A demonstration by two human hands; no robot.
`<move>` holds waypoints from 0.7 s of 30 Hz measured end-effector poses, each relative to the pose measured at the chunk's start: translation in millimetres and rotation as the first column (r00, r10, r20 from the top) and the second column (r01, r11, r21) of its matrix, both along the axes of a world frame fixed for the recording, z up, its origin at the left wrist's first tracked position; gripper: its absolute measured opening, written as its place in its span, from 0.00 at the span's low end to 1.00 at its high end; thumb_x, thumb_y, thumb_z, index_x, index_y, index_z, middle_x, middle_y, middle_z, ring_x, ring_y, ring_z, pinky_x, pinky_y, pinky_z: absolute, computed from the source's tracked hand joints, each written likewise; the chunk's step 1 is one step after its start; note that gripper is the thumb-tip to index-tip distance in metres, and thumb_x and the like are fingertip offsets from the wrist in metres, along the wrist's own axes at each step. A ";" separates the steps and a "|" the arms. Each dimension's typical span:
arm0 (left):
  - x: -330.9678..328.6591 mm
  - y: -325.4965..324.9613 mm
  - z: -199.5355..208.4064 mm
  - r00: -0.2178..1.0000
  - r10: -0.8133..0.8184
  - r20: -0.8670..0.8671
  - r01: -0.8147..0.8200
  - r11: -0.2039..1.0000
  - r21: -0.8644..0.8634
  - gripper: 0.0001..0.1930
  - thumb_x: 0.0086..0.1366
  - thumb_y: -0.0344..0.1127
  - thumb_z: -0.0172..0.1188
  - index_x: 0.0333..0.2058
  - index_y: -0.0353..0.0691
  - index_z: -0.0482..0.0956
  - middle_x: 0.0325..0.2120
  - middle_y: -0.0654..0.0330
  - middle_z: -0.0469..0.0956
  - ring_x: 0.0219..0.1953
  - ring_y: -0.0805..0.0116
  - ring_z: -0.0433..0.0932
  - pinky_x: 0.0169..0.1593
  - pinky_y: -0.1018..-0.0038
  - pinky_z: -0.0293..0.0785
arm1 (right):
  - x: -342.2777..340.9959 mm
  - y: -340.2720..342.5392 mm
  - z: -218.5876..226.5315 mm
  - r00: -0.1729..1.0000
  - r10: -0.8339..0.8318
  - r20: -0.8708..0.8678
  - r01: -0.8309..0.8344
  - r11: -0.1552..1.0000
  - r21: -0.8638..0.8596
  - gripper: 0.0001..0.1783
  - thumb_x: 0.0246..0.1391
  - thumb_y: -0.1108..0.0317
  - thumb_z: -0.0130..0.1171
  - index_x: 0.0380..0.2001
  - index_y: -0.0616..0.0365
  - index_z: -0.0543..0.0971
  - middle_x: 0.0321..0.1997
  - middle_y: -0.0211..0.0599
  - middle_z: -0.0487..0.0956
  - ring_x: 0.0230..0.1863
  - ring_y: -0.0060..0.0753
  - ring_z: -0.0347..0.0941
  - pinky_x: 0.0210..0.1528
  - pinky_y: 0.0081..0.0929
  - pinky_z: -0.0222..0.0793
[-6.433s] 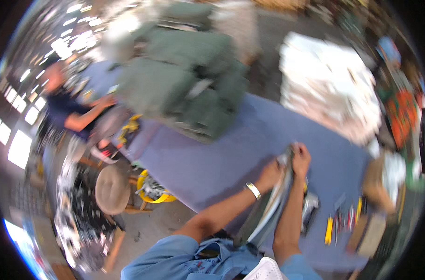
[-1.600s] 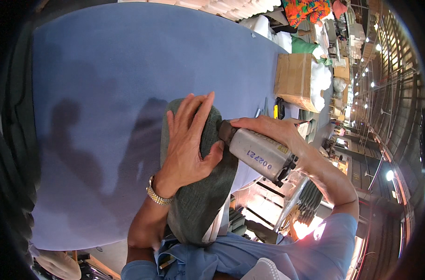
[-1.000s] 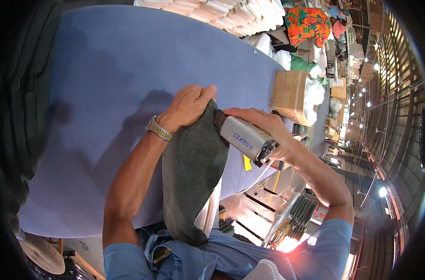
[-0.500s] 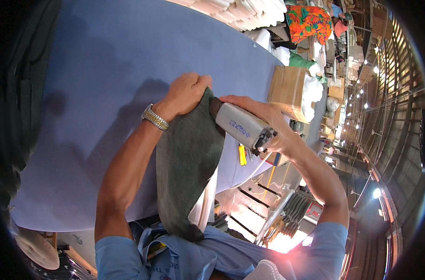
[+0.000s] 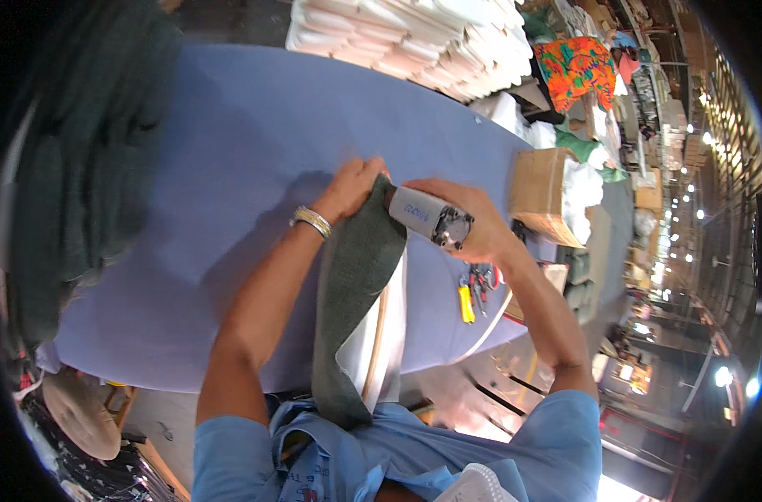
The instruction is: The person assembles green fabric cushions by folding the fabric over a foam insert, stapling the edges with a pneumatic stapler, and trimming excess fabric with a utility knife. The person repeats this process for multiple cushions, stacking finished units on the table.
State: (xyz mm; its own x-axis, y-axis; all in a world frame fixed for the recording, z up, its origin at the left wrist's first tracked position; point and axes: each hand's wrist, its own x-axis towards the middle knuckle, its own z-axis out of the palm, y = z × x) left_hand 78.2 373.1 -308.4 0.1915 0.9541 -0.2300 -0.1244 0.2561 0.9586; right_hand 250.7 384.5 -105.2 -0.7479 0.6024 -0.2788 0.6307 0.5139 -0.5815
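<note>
A curved panel covered in dark green fabric (image 5: 352,289) stands on edge between my arms, its lower end against my shirt. Its inner side shows white material (image 5: 366,339) with a thin brown strip (image 5: 379,330) along it. My left hand (image 5: 353,188) pinches the fabric at the panel's far tip. In my right hand (image 5: 479,217) is a grey staple gun (image 5: 419,211) with a black rear cap. Its nose meets the fabric edge beside my left fingers; the exact contact point is hidden.
Yellow-handled cutters (image 5: 466,303) and other hand tools (image 5: 481,284) lie right of the panel on the blue-covered table (image 5: 255,109). A pale hose (image 5: 490,330) runs nearby. Dark green fabric (image 5: 88,167) is piled left; white pieces (image 5: 406,42) are stacked beyond. A cardboard box (image 5: 536,192) stands right.
The whole view has shifted, bringing more of the fabric pile and white stack into sight. Both hands keep their grip at the panel's tip, and the staple gun lies slightly more level.
</note>
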 end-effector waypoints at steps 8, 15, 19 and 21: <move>-8.7 -44.2 88.0 0.924 0.092 -0.371 -0.116 0.992 -0.044 0.38 0.73 0.65 0.46 0.57 0.31 0.79 0.49 0.42 0.82 0.55 0.47 0.80 0.61 0.60 0.71 | 80.2 -116.4 -45.0 0.812 -0.527 -0.249 0.538 0.842 -0.030 0.38 0.43 0.75 0.71 0.62 0.55 0.74 0.56 0.47 0.80 0.58 0.55 0.77 0.60 0.41 0.73; 9.5 -62.0 98.1 0.649 0.043 -0.760 -0.198 0.974 -0.113 0.33 0.63 0.60 0.61 0.50 0.32 0.82 0.48 0.40 0.83 0.55 0.42 0.81 0.59 0.56 0.74 | 161.5 -217.1 -201.2 0.582 -0.788 -0.200 0.812 0.574 0.105 0.42 0.48 0.69 0.71 0.67 0.53 0.69 0.66 0.54 0.72 0.63 0.59 0.72 0.65 0.46 0.69; -13.4 -79.2 115.2 0.574 0.064 -0.816 -0.204 0.977 -0.067 0.30 0.65 0.53 0.59 0.52 0.29 0.79 0.51 0.36 0.80 0.57 0.38 0.78 0.60 0.54 0.74 | 168.1 -249.5 -214.4 0.612 -0.758 -0.226 0.789 0.607 0.101 0.35 0.51 0.67 0.69 0.64 0.56 0.73 0.63 0.54 0.75 0.64 0.60 0.71 0.67 0.46 0.67; -21.9 -95.6 126.8 0.487 0.198 -0.850 -0.198 0.974 0.114 0.27 0.65 0.51 0.59 0.49 0.29 0.80 0.46 0.36 0.82 0.53 0.37 0.80 0.57 0.53 0.75 | 178.9 -252.6 -203.6 0.586 -0.749 -0.309 0.797 0.602 0.050 0.31 0.53 0.67 0.68 0.61 0.59 0.75 0.61 0.54 0.76 0.64 0.60 0.71 0.67 0.44 0.68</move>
State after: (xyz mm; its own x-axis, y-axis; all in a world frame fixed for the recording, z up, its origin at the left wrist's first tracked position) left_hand 56.2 277.6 -181.6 -0.2909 0.9411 -0.1724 0.7041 0.3326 0.6274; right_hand 429.6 131.9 -308.8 0.0003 1.0000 -0.0037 0.6927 -0.0029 -0.7212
